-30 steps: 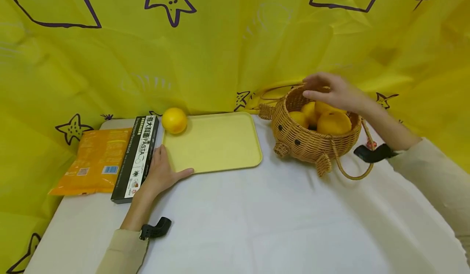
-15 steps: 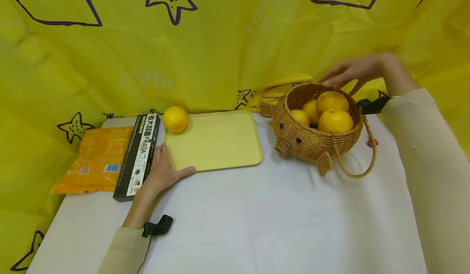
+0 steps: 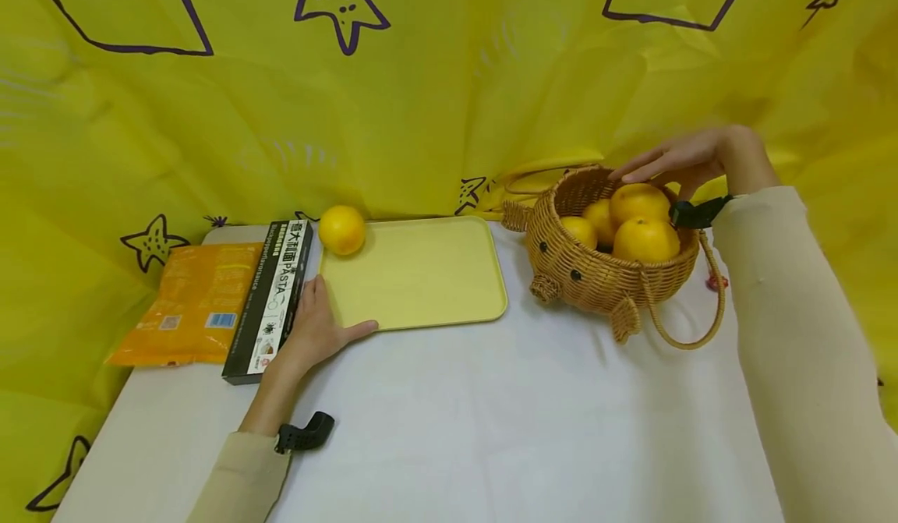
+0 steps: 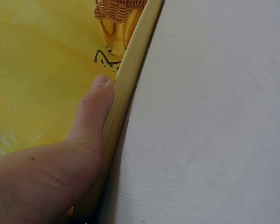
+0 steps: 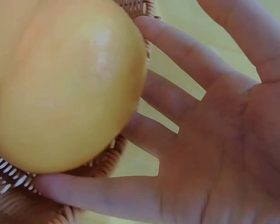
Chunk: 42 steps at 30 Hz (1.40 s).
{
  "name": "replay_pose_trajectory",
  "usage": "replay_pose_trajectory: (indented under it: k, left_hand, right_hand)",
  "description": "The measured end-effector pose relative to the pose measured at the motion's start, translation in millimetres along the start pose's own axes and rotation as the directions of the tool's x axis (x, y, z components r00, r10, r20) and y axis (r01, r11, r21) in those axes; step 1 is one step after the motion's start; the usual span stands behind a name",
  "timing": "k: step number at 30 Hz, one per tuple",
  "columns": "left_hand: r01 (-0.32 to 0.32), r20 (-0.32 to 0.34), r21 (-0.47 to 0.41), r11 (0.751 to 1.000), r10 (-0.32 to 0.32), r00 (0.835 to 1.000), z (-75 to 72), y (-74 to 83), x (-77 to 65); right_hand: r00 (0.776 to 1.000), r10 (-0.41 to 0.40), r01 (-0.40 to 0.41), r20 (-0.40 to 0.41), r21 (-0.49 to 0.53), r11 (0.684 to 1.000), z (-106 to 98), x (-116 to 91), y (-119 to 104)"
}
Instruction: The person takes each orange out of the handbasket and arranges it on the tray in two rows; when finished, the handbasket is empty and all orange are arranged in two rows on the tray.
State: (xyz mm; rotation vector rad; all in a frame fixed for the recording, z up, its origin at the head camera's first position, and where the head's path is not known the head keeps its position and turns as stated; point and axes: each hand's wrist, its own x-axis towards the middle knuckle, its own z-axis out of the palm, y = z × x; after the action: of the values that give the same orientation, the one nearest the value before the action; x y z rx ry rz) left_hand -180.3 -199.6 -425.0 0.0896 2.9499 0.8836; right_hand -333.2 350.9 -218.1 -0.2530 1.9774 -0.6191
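A pale yellow tray (image 3: 421,273) lies on the white table with an orange (image 3: 341,230) at its far left corner. My left hand (image 3: 317,330) rests at the tray's near left corner, thumb straight along the near edge (image 4: 123,93) and the other fingers along the left side. A wicker pig basket (image 3: 585,280) stands on the right with several oranges (image 3: 646,240) inside. My right hand (image 3: 691,160) is at its far right rim, fingers spread. In the right wrist view, the fingertips (image 5: 147,28) lie beside one large orange (image 5: 74,88), right at the woven rim.
Left of the tray lie a black-and-white pasta box (image 3: 270,305) and an orange plastic packet (image 3: 199,305). A rope handle (image 3: 691,344) loops down from the basket's near right side. Behind the table hangs a yellow printed cloth (image 3: 435,102).
My right hand has gone from above the basket's opening to its far right rim, then dipped slightly lower there. My left hand has stayed at the tray corner.
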Motion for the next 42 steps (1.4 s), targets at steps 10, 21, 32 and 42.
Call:
replay_pose_trajectory:
  k: [10, 21, 32, 42]
  left_hand:
    - [0.004, 0.008, 0.014, 1.0, -0.004, 1.0, 0.2, -2.2, -3.6]
    - [0.002, 0.01, 0.005, 1.0, -0.002, 1.0, 1.0, -2.8, -3.5]
    - [0.006, 0.016, 0.005, 1.0, -0.006, 1.0, 0.0, -1.2, -2.9]
    - [0.012, 0.015, 0.008, 1.0, -0.012, 1.0, 1.5, -1.9, 0.2]
  right_hand:
    - [0.997, -0.01, 0.001, 0.081, 0.113, 0.994, -0.4, 19.5, 0.3]
    - [0.999, 0.008, -0.013, 0.039, 0.145, 0.989, 10.7, 32.0, 6.3]
    - [0.999, -0.035, 0.032, 0.019, 0.154, 0.988, 6.7, 28.6, 2.1]
    - [0.994, -0.07, 0.078, -0.084, 0.097, 0.992, 6.0, 23.8, -1.8]
